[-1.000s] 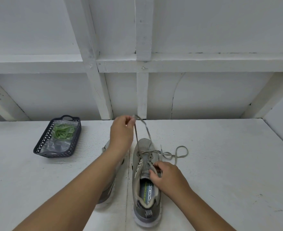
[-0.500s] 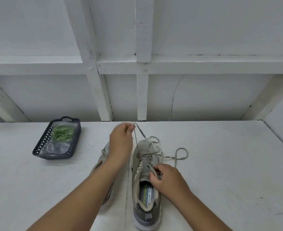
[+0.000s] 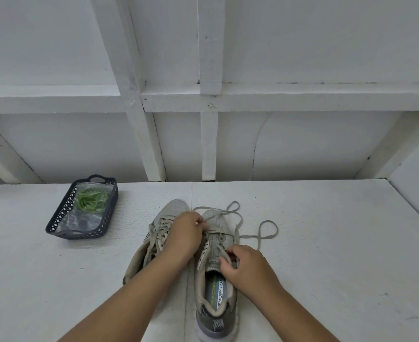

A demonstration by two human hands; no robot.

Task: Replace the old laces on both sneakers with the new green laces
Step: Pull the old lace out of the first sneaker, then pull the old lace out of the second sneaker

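Lay white and painted across the lower half of the frame: table (image 3: 327,243). Carried two grey sneakers side by side at lower centre, left sneaker (image 3: 154,233) and right sneaker (image 3: 216,287), touching or nearly so. Held a dark basket (image 3: 63,218) at left, well apart. Bore loose grey lace (image 3: 265,233) looping right of the right sneaker.

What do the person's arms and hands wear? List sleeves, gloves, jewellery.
Nothing shows: the left hand and right hand are bare, without gloves, rings or watch. Both forearms are bare to the picture's lower edge; no sleeve is in view.
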